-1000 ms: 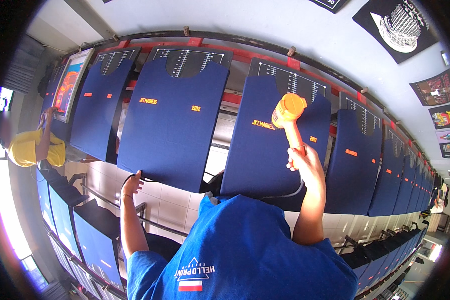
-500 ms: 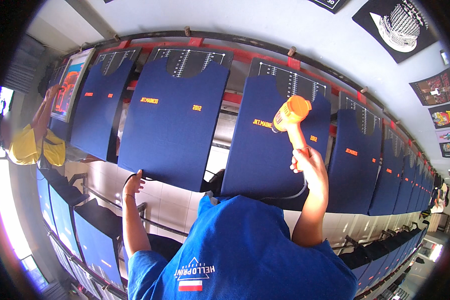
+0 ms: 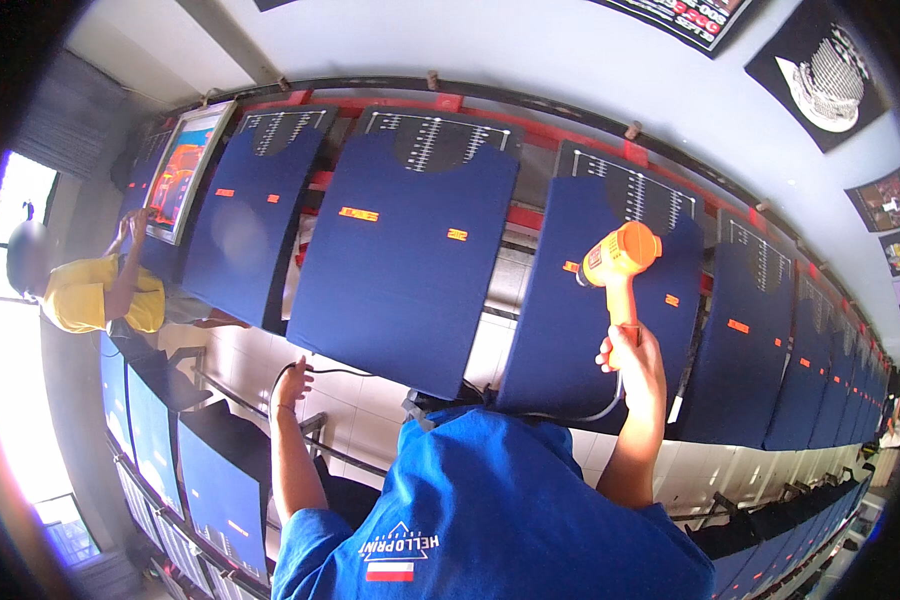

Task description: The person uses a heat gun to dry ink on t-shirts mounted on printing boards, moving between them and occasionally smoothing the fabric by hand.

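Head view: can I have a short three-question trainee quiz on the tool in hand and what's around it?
1. True or false: the right hand holds the orange heat gun by its handle.
2. The heat gun is held up in front of: A) a dark blue shirt with small orange prints, B) a window, C) a white towel.
3. Fill in: the other person at the left edge wears a ___ top.
Key: 1 true; 2 A; 3 yellow.
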`<action>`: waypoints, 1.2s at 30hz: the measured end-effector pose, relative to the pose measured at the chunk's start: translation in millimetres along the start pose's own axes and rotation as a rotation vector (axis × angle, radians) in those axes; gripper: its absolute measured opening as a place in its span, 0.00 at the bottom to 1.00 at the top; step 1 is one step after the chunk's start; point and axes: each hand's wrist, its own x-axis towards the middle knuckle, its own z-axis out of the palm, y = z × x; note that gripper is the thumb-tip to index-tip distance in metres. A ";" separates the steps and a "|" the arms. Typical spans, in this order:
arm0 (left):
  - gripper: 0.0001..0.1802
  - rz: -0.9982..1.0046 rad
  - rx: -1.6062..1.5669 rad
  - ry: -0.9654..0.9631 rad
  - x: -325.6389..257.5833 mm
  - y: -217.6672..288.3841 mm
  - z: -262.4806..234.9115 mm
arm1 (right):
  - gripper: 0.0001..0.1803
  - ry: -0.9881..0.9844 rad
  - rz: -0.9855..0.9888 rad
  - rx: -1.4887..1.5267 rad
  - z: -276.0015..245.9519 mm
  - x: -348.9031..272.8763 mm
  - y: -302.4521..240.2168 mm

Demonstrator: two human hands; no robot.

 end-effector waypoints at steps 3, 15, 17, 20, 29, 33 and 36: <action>0.33 -0.084 -0.123 0.065 10.7 -41.0 -57.9 | 0.14 -0.103 0.027 0.025 49.3 -8.1 4.4; 0.32 -0.197 -0.337 0.211 132.5 -216.7 -296.6 | 0.14 -0.592 0.083 -0.068 341.8 7.7 -23.5; 0.32 -0.223 -0.415 0.192 158.8 -227.7 -314.6 | 0.14 -0.617 0.063 -0.103 373.5 18.4 -37.8; 0.32 -0.202 -0.416 0.139 199.8 -221.1 -316.8 | 0.16 -0.526 0.009 -0.178 408.9 34.4 -54.7; 0.31 -0.177 -0.633 -0.081 240.3 -203.0 -218.1 | 0.14 -0.319 -0.070 -0.215 446.9 66.2 -49.9; 0.32 -0.243 -0.966 0.061 233.1 -238.5 -174.9 | 0.13 -0.289 -0.038 -0.168 450.8 70.2 -46.3; 0.32 -0.383 -1.125 0.063 220.6 -265.0 -147.7 | 0.13 -0.288 -0.037 -0.165 452.1 71.7 -41.2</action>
